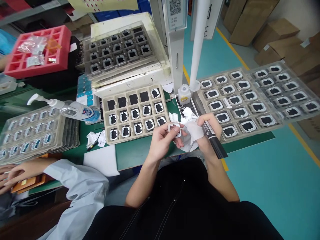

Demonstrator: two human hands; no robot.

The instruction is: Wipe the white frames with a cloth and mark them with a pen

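My left hand (163,138) pinches a small silver-white frame (175,129) with rounded corners between thumb and fingers. Beside it, my right hand (208,125) grips a crumpled white wipe (193,131), which hangs close to the frame. A black bar with white print (211,133) runs by the right palm; whether the hand holds it, I cannot tell. Just left of my hands lies a beige tray (136,136) with several similar frames around dark centres. Some pockets in its back row show only dark squares. A small white bottle (184,95) stands beyond my hands.
Clear trays of frames (236,111) extend over the right edge. More stacked trays (117,50) stand at the back. A pump bottle (80,111) lies tilted at left, near a pink foam box (37,53). A co-worker's sleeve (77,183) reaches in from the lower left. A white post (198,43) rises behind.
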